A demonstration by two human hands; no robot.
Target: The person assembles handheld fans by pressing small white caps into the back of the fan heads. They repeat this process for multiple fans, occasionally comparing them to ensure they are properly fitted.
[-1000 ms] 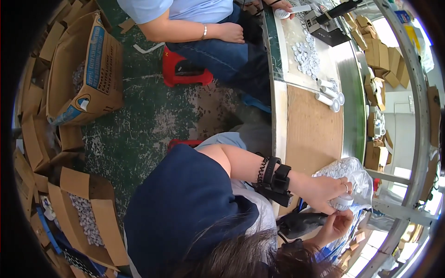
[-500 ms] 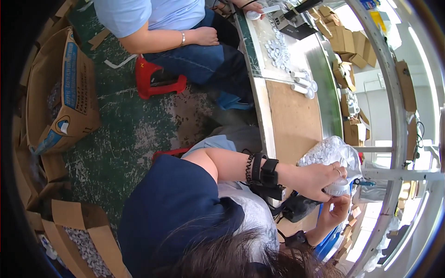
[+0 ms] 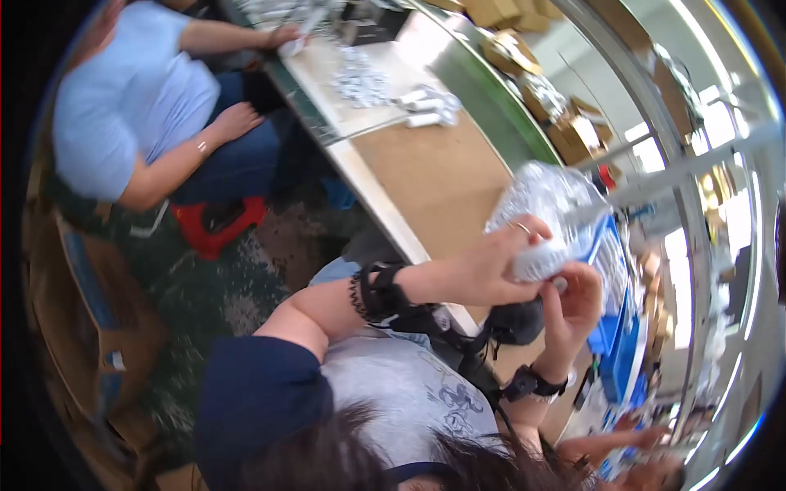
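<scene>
Held part [image 3: 536,260]: white
Near shirt [image 3: 385,380]: grey, dark line drawing
Near sleeve [image 3: 254,393]: navy
Co-worker's shirt [image 3: 102,131]: light blue
Stool [image 3: 201,239]: red
Floor [image 3: 192,303]: green, pale blotches
Tabletop board [image 3: 422,176]: tan

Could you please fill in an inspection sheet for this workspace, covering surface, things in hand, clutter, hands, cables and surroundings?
Surface: bench with a brown board, partly covered.
Things in hand: one white round part.
Clutter: clear plastic bag beyond the hands; white cylindrical parts and a pile of small white pieces farther along; black object near the wrists.
Hands: left hand holds the part; right hand is bent close below it, grip unclear.
Cables: dark strands by the black object, too blurred to identify.
Surroundings: seated co-worker, red stool, cardboard box.
</scene>
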